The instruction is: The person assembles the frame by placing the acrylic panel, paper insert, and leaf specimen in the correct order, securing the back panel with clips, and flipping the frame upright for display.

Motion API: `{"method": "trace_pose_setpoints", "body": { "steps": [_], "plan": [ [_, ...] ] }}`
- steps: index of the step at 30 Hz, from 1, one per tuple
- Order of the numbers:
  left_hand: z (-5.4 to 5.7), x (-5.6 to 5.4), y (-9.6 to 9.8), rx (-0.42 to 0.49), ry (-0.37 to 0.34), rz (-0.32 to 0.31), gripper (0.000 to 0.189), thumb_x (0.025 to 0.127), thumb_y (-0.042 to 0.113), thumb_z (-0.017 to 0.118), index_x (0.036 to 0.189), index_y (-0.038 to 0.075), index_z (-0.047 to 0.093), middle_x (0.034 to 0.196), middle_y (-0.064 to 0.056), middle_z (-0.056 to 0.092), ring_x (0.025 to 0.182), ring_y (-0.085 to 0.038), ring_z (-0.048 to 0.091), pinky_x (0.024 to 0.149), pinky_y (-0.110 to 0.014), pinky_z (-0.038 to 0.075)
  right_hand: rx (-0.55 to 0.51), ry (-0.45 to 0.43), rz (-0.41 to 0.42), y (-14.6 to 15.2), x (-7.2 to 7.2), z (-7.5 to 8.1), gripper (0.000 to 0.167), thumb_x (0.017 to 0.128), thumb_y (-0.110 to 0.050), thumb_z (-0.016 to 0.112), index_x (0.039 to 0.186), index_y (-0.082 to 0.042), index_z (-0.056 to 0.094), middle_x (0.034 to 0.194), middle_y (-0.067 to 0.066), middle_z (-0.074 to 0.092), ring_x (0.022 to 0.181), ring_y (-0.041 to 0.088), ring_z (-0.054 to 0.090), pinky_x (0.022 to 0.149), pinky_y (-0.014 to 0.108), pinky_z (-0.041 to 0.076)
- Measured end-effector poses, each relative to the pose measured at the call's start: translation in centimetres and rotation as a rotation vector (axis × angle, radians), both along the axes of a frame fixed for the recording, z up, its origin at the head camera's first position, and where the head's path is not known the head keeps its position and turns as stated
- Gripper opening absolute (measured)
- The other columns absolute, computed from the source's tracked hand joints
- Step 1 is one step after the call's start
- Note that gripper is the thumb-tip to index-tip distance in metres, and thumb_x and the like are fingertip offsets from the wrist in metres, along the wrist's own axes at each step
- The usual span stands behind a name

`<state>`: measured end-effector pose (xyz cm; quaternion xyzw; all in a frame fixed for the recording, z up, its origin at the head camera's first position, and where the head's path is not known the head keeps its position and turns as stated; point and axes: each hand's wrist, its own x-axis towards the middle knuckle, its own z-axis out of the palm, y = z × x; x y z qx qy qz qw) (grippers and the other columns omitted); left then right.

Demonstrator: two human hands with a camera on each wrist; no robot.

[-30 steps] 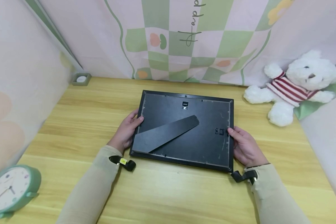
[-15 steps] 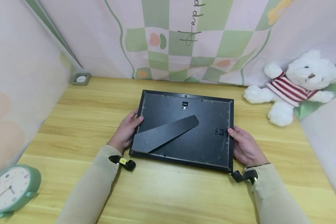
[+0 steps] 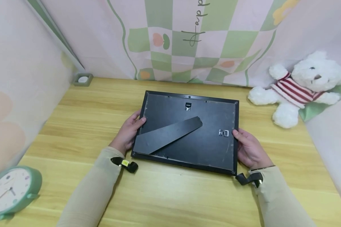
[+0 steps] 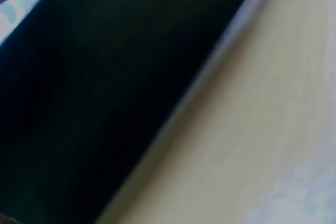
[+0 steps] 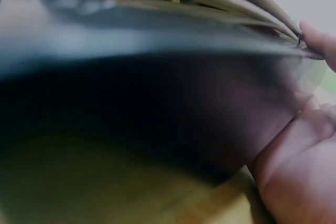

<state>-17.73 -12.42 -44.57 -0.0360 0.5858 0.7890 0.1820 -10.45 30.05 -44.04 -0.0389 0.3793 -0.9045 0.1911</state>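
A black picture frame (image 3: 182,138) is held back side up, tilted slightly, in the head view. Its easel leg (image 3: 167,135) lies folded slantwise against the backing, and two small metal hangers (image 3: 224,133) show at the top and right. My left hand (image 3: 127,132) grips the left edge, thumb on the back, other fingers mostly hidden beneath. On the right edge my right hand (image 3: 251,149) holds on the same way, its thumb by the side hanger. The frame's dark side (image 4: 121,77) fills much of the left wrist view. In the right wrist view, my fingers hold its edge.
A wooden table (image 3: 182,198) lies beneath. A green alarm clock (image 3: 15,192) stands at the front left, and a white teddy bear (image 3: 298,88) in a striped sweater sits at the back right. A small green holder (image 3: 83,80) is in the far left corner, before a checked curtain (image 3: 184,41).
The picture frame has tilted very slightly, its right edge shifting a little rightward with my right hand, and the side hanger now shines brighter. Both hands keep their grip.
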Motion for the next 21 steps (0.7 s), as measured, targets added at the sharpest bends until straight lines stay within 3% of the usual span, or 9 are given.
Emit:
{"method": "trace_pose_setpoints", "body": {
  "steps": [8, 21],
  "plan": [
    [-0.02, 0.03, -0.06, -0.005, 0.009, 0.007, 0.048, 0.106, 0.021, 0.053, 0.153, 0.023, 0.042, 0.123, -0.007, 0.067, 0.101, -0.017, 0.07, 0.081, -0.032, 0.06, 0.037, 0.004, -0.02, -0.15, -0.24, -0.15, 0.028, 0.109, -0.013, 0.038, 0.125, -0.004, 0.059, 0.118, 0.014, 0.071, 0.107, 0.022, 0.069, 0.089, 0.036, 0.058],
    [-0.19, -0.15, 0.1, 0.056, -0.013, 0.032, 0.049, 0.105, 0.018, 0.054, 0.152, 0.021, 0.042, 0.119, -0.006, 0.069, 0.101, -0.017, 0.07, 0.082, -0.031, 0.06, -0.047, 0.074, 0.07, 0.71, -0.34, -0.87, 0.035, 0.11, -0.007, 0.03, 0.138, -0.006, 0.051, 0.129, 0.013, 0.065, 0.116, 0.024, 0.065, 0.097, 0.038, 0.055]
  ]
}}
